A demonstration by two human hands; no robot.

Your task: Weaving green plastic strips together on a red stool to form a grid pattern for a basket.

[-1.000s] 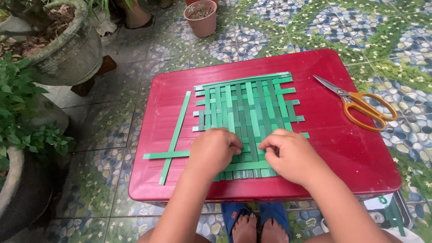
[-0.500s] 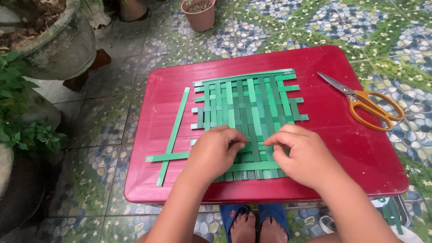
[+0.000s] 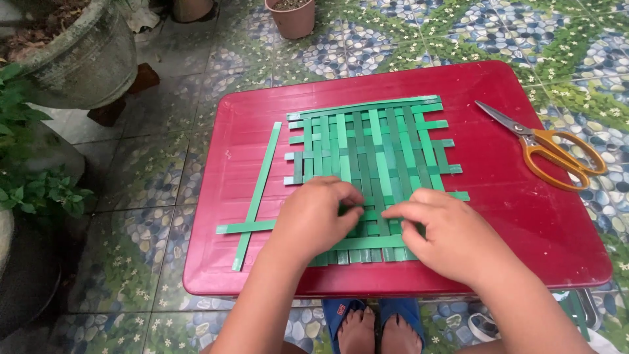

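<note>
The left hand [image 3: 314, 219] and right hand [image 3: 445, 233] pinch green strips at the near edge of the woven mat [image 3: 370, 170] on the red table [image 3: 511, 216]; the strips look thin, light and bendy, best held by their ends.

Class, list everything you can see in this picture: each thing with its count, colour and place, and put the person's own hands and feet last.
Woven mat: one, green strips, middle of the table.
Loose strips: two, green, crossed on the table left of the mat.
Scissors: one pair, orange handles, right side of the table, blades open.
Table: one, red, on the tiled floor.
Small pot: one, terracotta, on the floor beyond the table.
Large planter: one, grey, upper left.
Leafy plant: one, green, left edge.
Floor: pebble-patterned tiles, blue and green.
Sandals: one pair, blue, under the near table edge.
Left hand: on the mat's near part, fingers pinching a strip.
Right hand: beside it on the mat, fingertips on a strip.
Feet: two, bare, in the sandals.
</note>
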